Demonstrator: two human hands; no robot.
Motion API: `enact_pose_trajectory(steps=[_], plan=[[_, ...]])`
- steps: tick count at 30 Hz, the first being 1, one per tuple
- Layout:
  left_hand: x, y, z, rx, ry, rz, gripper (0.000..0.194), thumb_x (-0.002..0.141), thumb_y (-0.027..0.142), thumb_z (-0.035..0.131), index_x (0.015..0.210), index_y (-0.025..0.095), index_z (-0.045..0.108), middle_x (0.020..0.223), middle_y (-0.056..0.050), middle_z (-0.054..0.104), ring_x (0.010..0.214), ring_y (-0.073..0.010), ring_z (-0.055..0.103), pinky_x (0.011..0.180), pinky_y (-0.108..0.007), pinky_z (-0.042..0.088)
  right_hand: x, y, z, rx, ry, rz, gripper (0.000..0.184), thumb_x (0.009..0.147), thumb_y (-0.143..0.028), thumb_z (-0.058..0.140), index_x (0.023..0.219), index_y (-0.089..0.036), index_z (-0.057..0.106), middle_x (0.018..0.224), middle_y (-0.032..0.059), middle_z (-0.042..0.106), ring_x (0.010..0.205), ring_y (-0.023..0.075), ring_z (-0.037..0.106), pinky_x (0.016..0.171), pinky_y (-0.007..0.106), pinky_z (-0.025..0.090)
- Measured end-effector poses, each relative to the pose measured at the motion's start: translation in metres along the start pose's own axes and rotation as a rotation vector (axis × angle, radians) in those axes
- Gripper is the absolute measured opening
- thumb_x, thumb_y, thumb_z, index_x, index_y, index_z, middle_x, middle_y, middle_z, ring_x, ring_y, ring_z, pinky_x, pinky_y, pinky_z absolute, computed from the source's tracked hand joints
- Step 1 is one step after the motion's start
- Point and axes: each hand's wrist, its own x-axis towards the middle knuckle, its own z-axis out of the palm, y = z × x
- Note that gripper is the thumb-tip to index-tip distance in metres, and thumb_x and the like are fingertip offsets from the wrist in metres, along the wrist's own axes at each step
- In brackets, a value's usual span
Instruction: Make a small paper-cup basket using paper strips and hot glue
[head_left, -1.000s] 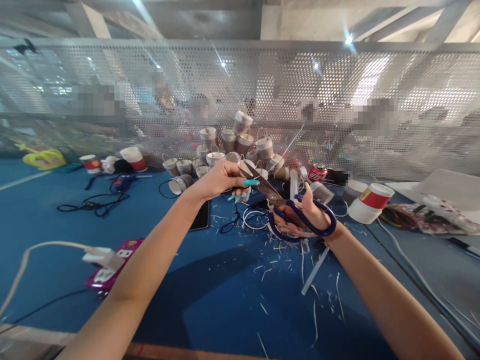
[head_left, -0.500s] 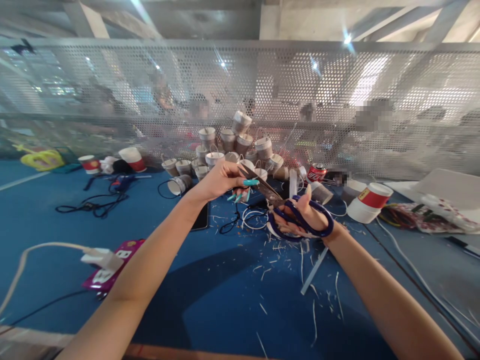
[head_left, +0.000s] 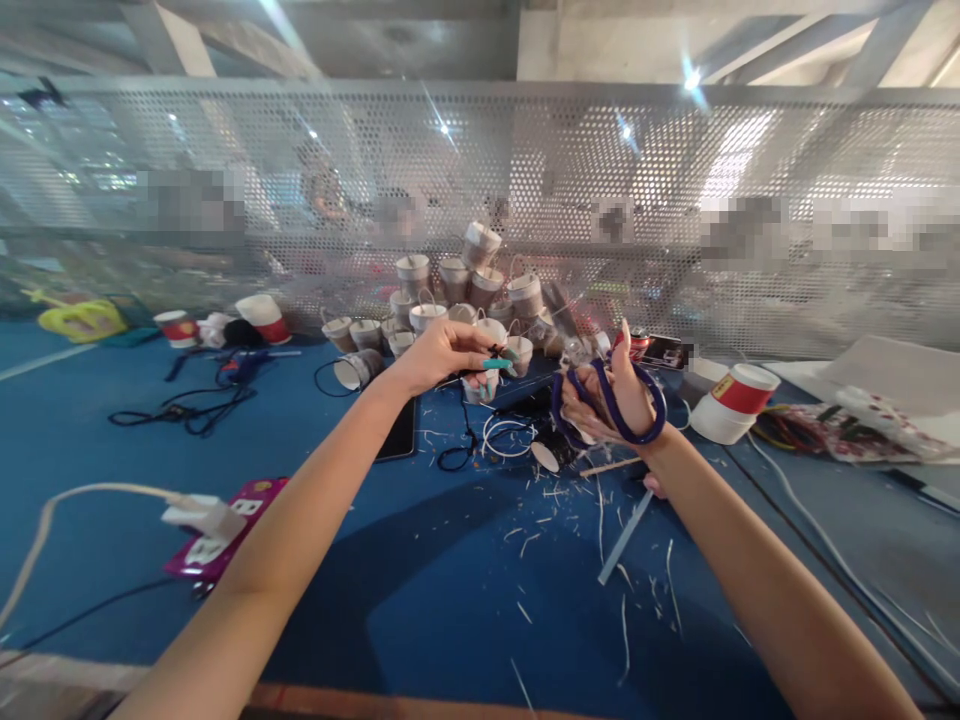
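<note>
My left hand (head_left: 447,358) is over the middle of the table, its fingers pinched on a small knotted bit of black cord (head_left: 496,351). Below those fingers, a small pale cup (head_left: 480,390) is partly covered. My right hand (head_left: 609,405) has its fingers through the dark blue handles of a pair of scissors (head_left: 651,405). Their blades tilt up and away, apart from the cord. Between the hands, a loop of white cord (head_left: 491,440) and a dark cup with a white end (head_left: 546,457) lie on the table.
Small string-handled cups (head_left: 427,318) are stacked against a perforated screen (head_left: 360,150). White thread scraps and a translucent stick (head_left: 626,540) lie on the blue table. A purple power strip (head_left: 255,500) stands left, red-and-white cups (head_left: 739,395) right. A phone (head_left: 400,435) lies near my left wrist.
The scissors have moved right and away from my left fingers, their blades swinging up toward the screen. The dark cup behind them has come into view. My left hand stays almost in place.
</note>
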Motion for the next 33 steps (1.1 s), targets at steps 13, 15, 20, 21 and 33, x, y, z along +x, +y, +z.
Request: enact_pose_trajectory(steps=[13, 15, 20, 21, 33], plan=[[0.003, -0.013, 0.046, -0.010, -0.174, -0.111, 0.044, 0.065, 0.017, 0.075, 0.108, 0.015, 0.064, 0.107, -0.011, 0.067, 0.060, -0.0109, 0.067, 0.058, -0.023, 0.057, 0.016, 0.012, 0.012, 0.127, 0.625, -0.366, 0.027, 0.067, -0.039, 0.072, 0.062, -0.016, 0.061, 0.040, -0.0072, 0.050, 0.025, 0.0029, 0.030, 0.024, 0.017, 0.028], [0.003, -0.015, 0.049, -0.007, -0.174, -0.109, 0.047, 0.064, 0.016, 0.076, 0.110, 0.015, 0.064, 0.111, -0.012, 0.066, 0.062, -0.0112, 0.068, 0.060, -0.024, 0.057, 0.017, 0.012, 0.010, 0.178, 0.635, -0.371, 0.025, 0.067, -0.037, 0.073, 0.061, -0.015, 0.060, 0.040, -0.0065, 0.052, 0.024, 0.0023, 0.030, 0.022, 0.016, 0.026], [0.010, -0.022, 0.041, -0.097, 0.016, -0.144, 0.035, 0.072, 0.029, 0.073, 0.102, 0.013, 0.065, 0.101, -0.011, 0.069, 0.079, -0.0147, 0.069, 0.070, -0.025, 0.056, 0.015, 0.000, -0.002, 0.241, 0.632, -0.337, 0.026, 0.073, -0.031, 0.067, 0.056, -0.015, 0.057, 0.035, -0.0068, 0.046, 0.024, 0.0023, 0.029, 0.021, 0.013, 0.022], [0.013, -0.025, 0.038, -0.121, 0.092, -0.152, 0.033, 0.073, 0.031, 0.071, 0.099, 0.012, 0.065, 0.099, -0.011, 0.070, 0.080, -0.0150, 0.069, 0.073, -0.026, 0.056, 0.013, -0.004, -0.005, 0.262, 0.624, -0.310, 0.027, 0.074, -0.030, 0.066, 0.054, -0.015, 0.055, 0.035, -0.0074, 0.044, 0.025, 0.0019, 0.028, 0.021, 0.013, 0.022], [0.021, -0.044, 0.003, 0.384, 0.644, -0.099, 0.019, 0.077, 0.029, 0.060, 0.082, 0.012, 0.061, 0.075, -0.008, 0.070, 0.072, -0.0185, 0.067, 0.075, -0.031, 0.051, -0.003, -0.035, -0.032, 0.081, 0.937, -0.663, 0.035, 0.082, -0.023, 0.059, 0.049, -0.017, 0.049, 0.032, -0.0075, 0.042, 0.023, 0.0043, 0.032, 0.023, 0.016, 0.025]])
